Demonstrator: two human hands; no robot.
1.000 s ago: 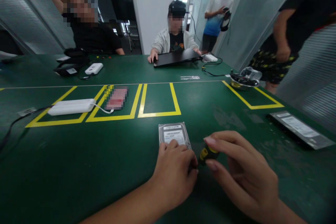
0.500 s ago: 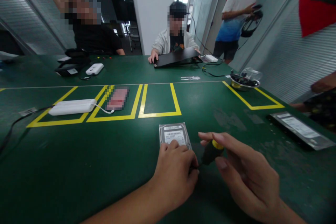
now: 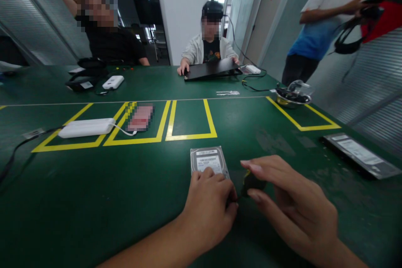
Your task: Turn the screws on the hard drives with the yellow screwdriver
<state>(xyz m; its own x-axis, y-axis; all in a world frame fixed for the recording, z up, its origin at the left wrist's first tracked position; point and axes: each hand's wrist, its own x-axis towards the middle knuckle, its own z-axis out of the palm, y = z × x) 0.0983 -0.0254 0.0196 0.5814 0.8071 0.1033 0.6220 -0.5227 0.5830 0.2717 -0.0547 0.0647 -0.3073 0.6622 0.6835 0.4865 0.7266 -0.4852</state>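
Note:
A silver hard drive (image 3: 209, 160) with a white label lies on the green table, its near part hidden under my left hand (image 3: 209, 203). My left hand is closed, its thumb and forefinger pinched around the thin shaft of a screwdriver (image 3: 253, 184), and its other fingers rest over the drive. The shaft's tip is hidden. To the right, my right hand (image 3: 295, 203) has its thumb and fingertips on the screwdriver's dark handle, which has a touch of yellow. The screwdriver is tilted.
Another hard drive (image 3: 361, 155) lies at the right edge. A bowl of dark parts (image 3: 292, 95) stands beyond it. Left are a white power bank (image 3: 88, 127) and a blurred pink phone (image 3: 140, 117). Across the table, a person holds a black panel (image 3: 213, 68); two other people are nearby.
My right fingers have shifted around the screwdriver handle, which has turned and shows less yellow. My left hand stays put. The standing person has moved right.

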